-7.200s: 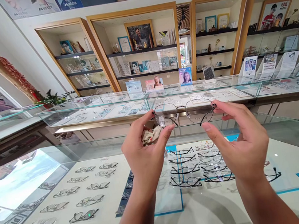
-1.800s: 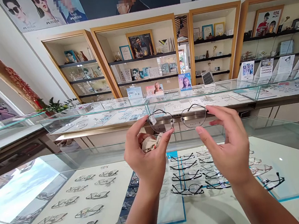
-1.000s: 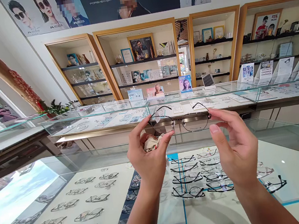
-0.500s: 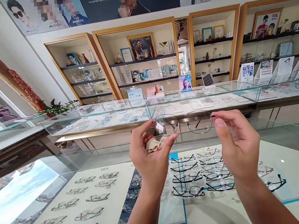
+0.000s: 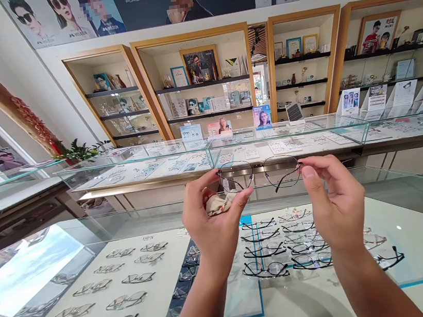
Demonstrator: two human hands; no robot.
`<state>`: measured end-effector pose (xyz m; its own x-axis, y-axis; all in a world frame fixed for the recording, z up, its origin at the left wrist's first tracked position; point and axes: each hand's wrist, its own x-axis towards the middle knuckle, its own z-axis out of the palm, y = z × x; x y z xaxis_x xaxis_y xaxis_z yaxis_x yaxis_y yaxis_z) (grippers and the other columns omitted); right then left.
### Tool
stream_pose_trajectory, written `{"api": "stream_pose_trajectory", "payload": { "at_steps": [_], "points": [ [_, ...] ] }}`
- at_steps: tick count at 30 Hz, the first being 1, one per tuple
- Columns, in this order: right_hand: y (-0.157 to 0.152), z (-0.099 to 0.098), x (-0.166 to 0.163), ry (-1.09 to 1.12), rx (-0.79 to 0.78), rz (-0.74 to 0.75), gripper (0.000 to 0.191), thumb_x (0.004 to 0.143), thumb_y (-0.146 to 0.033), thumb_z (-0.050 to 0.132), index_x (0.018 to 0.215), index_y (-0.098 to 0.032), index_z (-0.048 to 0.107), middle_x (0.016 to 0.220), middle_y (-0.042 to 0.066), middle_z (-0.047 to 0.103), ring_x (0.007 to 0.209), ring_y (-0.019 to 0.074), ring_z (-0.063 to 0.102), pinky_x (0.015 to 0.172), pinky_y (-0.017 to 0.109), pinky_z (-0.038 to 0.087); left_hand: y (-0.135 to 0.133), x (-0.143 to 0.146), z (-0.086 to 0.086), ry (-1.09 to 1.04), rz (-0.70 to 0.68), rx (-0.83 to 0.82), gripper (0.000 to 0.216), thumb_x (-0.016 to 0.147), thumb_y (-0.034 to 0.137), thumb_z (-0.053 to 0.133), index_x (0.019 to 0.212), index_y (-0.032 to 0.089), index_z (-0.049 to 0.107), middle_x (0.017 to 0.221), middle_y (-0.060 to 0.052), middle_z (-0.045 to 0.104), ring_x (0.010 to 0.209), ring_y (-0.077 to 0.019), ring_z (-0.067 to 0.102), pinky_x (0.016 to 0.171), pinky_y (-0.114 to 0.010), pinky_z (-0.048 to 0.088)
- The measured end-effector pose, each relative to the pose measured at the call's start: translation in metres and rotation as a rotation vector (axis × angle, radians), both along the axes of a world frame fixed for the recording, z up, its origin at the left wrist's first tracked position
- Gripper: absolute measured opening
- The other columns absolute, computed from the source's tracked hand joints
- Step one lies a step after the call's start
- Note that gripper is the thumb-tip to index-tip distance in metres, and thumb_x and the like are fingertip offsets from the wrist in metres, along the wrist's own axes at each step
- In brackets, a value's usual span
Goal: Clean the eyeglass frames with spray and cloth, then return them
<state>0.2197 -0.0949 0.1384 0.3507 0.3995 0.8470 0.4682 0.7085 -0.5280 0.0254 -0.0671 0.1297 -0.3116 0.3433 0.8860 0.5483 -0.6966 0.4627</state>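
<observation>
A pair of thin dark-rimmed eyeglasses (image 5: 258, 166) is held up level above the display case, lenses facing me. My left hand (image 5: 214, 220) pinches its left end between the fingers and also keeps a crumpled beige cloth (image 5: 219, 204) against the palm. At the other end, my right hand (image 5: 336, 199) grips the frame's right corner with thumb and fingertips. Both temple arms show behind the lenses, slanting inward. Below the hands, several dark-framed glasses (image 5: 267, 269) lie in rows on a white display surface (image 5: 292, 298).
Clear-framed glasses (image 5: 127, 300) lie in rows at the left of the glass-edged case. Across the aisle stands another glass counter (image 5: 158, 168) with eyewear and small signs. Wooden shelves (image 5: 189, 32) line the back wall, and a leafy plant (image 5: 83, 150) is at the left.
The eyeglasses' right temple arm has shifted and now slants across the lower right lens. Both hands keep nearly the same place and grip.
</observation>
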Motion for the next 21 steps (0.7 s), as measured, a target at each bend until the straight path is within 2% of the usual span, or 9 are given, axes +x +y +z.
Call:
{"api": "stream_pose_trajectory", "payload": {
  "at_steps": [3,7,12,15,18,21],
  "points": [
    [0.0,0.001,-0.001,0.017,0.028,0.006,0.013,0.104,-0.034,0.069,0.108,-0.024,0.076,0.103,0.006,0.076,0.098,0.0241,0.072,0.086,0.042,0.059,0.001,0.001,0.0,-0.018,-0.017,-0.019,0.051,0.084,0.048,0.093,0.123,0.023,0.072,0.118,-0.007,0.075,0.087,-0.0158,0.068,0.069,-0.027,0.057],
    [-0.001,0.002,-0.003,0.013,0.082,-0.052,0.011,0.103,-0.034,0.069,0.107,-0.025,0.075,0.102,0.006,0.075,0.097,0.0247,0.071,0.083,0.042,0.059,0.004,0.002,0.0,-0.019,-0.041,-0.058,0.051,0.085,0.045,0.092,0.127,0.023,0.073,0.123,-0.008,0.076,0.085,-0.0146,0.068,0.066,-0.025,0.058],
    [-0.003,0.003,-0.004,-0.01,0.121,-0.089,0.009,0.103,-0.03,0.07,0.106,-0.024,0.076,0.102,0.006,0.076,0.098,0.0249,0.072,0.084,0.043,0.059,0.004,0.004,0.0,-0.015,-0.071,-0.09,0.054,0.085,0.045,0.092,0.131,0.024,0.073,0.121,-0.008,0.076,0.078,-0.0125,0.064,0.055,-0.021,0.053],
    [-0.001,0.003,-0.003,0.011,0.13,-0.038,0.009,0.101,-0.028,0.072,0.108,-0.024,0.078,0.104,0.006,0.078,0.101,0.025,0.073,0.086,0.043,0.059,0.007,0.004,-0.002,-0.009,-0.04,-0.037,0.054,0.085,0.043,0.092,0.132,0.024,0.073,0.122,-0.007,0.074,0.077,-0.0118,0.063,0.057,-0.023,0.054],
    [0.004,0.002,-0.001,0.051,0.099,0.027,0.012,0.102,-0.03,0.073,0.11,-0.025,0.079,0.108,0.006,0.08,0.107,0.026,0.074,0.091,0.045,0.06,0.011,0.005,-0.006,0.012,0.013,0.082,0.058,0.084,0.04,0.095,0.134,0.024,0.07,0.124,-0.007,0.073,0.078,-0.012,0.064,0.062,-0.026,0.056],
    [0.009,0.0,0.001,0.083,0.045,0.066,0.015,0.103,-0.035,0.073,0.112,-0.025,0.08,0.113,0.007,0.082,0.109,0.0272,0.076,0.095,0.047,0.06,0.013,0.004,-0.009,0.055,0.044,0.187,0.062,0.083,0.038,0.096,0.136,0.025,0.067,0.125,-0.008,0.073,0.092,-0.018,0.071,0.069,-0.03,0.06]
  ]
}}
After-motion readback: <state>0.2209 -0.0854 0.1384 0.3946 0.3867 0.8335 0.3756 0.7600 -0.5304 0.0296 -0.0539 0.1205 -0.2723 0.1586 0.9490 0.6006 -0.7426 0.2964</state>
